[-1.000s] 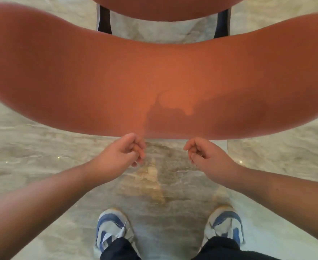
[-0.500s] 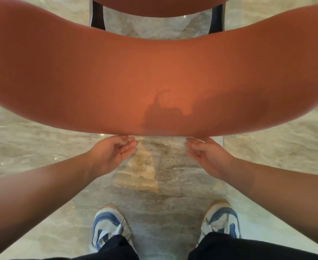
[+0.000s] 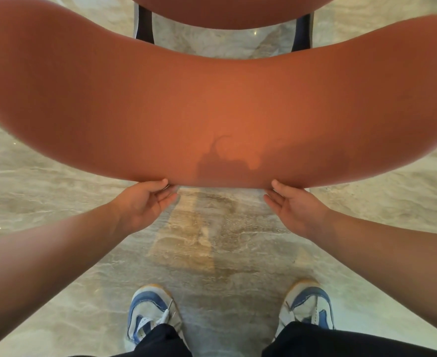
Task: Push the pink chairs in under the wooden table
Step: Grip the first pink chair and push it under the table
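The chair backrest (image 3: 212,106) is spread across the upper half of the frame, with the seat (image 3: 227,11) above it at the top edge. The left hand (image 3: 145,202) and right hand (image 3: 293,206) are set against its lower edge, left and right of centre. Two shoes (image 3: 150,313) are placed on the floor (image 3: 225,253) at the bottom.

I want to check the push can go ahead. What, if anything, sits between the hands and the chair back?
Nothing visible. The left hand and right hand are already at the lower edge of the chair back, fingers straight. The table is out of view.
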Demonstrator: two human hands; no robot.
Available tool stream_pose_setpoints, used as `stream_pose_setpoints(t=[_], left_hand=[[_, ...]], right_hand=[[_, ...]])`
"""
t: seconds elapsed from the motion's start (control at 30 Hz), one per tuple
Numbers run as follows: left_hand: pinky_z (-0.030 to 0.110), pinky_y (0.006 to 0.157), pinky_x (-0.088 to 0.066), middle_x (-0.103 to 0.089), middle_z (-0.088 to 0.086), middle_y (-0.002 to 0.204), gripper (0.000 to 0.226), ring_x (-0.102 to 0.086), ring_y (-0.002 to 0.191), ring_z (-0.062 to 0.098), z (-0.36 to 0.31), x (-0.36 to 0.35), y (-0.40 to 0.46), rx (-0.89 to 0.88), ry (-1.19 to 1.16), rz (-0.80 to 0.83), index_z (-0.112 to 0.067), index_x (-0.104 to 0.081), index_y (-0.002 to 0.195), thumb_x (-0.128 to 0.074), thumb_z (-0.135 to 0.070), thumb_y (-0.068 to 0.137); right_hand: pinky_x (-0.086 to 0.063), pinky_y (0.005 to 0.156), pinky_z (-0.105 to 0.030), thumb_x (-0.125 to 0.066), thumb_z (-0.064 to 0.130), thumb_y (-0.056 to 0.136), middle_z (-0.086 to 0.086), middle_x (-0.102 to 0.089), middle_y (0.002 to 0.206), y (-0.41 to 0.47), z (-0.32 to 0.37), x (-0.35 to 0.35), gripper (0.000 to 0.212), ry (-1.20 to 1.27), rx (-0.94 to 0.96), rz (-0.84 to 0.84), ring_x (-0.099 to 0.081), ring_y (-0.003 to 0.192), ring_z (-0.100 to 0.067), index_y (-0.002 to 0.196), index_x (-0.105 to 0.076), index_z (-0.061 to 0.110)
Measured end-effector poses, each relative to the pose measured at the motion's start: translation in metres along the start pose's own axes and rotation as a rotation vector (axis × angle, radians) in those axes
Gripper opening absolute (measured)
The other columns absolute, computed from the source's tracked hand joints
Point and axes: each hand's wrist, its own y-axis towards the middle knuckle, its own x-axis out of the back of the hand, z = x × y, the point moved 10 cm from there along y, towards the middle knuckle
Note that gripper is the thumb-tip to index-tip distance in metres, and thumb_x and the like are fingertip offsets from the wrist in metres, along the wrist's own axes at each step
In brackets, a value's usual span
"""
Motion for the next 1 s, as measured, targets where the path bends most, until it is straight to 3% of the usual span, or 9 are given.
stream_pose_setpoints(t=[0.2, 0.57, 0.67, 0.8, 0.87, 1.0], left_hand=[[0.041, 0.101, -0.053, -0.076, 0.012, 0.12, 0.025, -0.073, 0.111, 0.023, -0.008, 0.003, -0.001, -0.008, 0.064, 0.0, -0.005, -0.065, 0.121, -0.057, 0.003, 0.098], [0.036, 0.091, -0.057, -0.08, 0.006, 0.111, 0.025, -0.075, 0.106, 0.019, -0.027, -0.007, -0.037, -0.045, 0.07, -0.034, -0.009, -0.064, 0.121, -0.059, 0.001, 0.098], [0.032, 0.085, -0.058, -0.08, 0.003, 0.113, 0.026, -0.074, 0.108, 0.016, -0.043, -0.017, -0.063, -0.046, 0.098, -0.047, -0.009, -0.063, 0.124, -0.059, -0.002, 0.099], [0.033, 0.092, -0.054, -0.079, 0.001, 0.103, 0.024, -0.07, 0.111, 0.017, -0.069, -0.039, -0.104, -0.049, 0.088, -0.066, -0.008, -0.061, 0.125, -0.055, -0.004, 0.102], [0.035, 0.096, -0.053, -0.077, 0.002, 0.099, 0.021, -0.069, 0.108, 0.016, -0.086, -0.053, -0.125, -0.062, 0.067, -0.065, -0.009, -0.06, 0.122, -0.053, -0.003, 0.103], [0.033, 0.089, -0.056, -0.08, -0.001, 0.088, 0.01, -0.07, 0.102, 0.016, -0.129, -0.082, -0.173, -0.063, 0.029, -0.063, -0.012, -0.063, 0.11, -0.058, -0.009, 0.102]], right_hand=[[-0.048, 0.107, -0.038, -0.067, -0.001, 0.092, -0.002, -0.067, 0.133, -0.001, 0.002, 0.002, 0.045, 0.088, -0.004, -0.071, -0.065, 0.12, -0.019, 0.134, -0.057, 0.014], [-0.049, 0.106, -0.036, -0.067, 0.0, 0.093, -0.004, -0.066, 0.133, -0.039, 0.022, -0.014, 0.046, 0.13, 0.004, -0.148, -0.064, 0.118, -0.018, 0.136, -0.055, 0.011], [-0.047, 0.108, -0.035, -0.066, 0.001, 0.094, 0.0, -0.069, 0.127, -0.064, 0.038, -0.028, 0.037, 0.132, 0.02, -0.149, -0.065, 0.117, -0.015, 0.128, -0.059, 0.015], [-0.045, 0.11, -0.034, -0.065, 0.006, 0.096, 0.001, -0.066, 0.129, -0.107, 0.068, -0.05, 0.027, 0.11, 0.037, -0.196, -0.062, 0.118, -0.014, 0.119, -0.059, 0.02], [-0.044, 0.11, -0.034, -0.063, 0.007, 0.098, 0.0, -0.062, 0.135, -0.13, 0.089, -0.066, 0.026, 0.108, 0.056, -0.208, -0.059, 0.123, -0.016, 0.12, -0.058, 0.02], [-0.041, 0.113, -0.039, -0.058, 0.006, 0.101, -0.005, -0.06, 0.135, -0.176, 0.133, -0.101, 0.032, 0.139, 0.102, -0.261, -0.057, 0.125, -0.022, 0.13, -0.053, 0.016]])
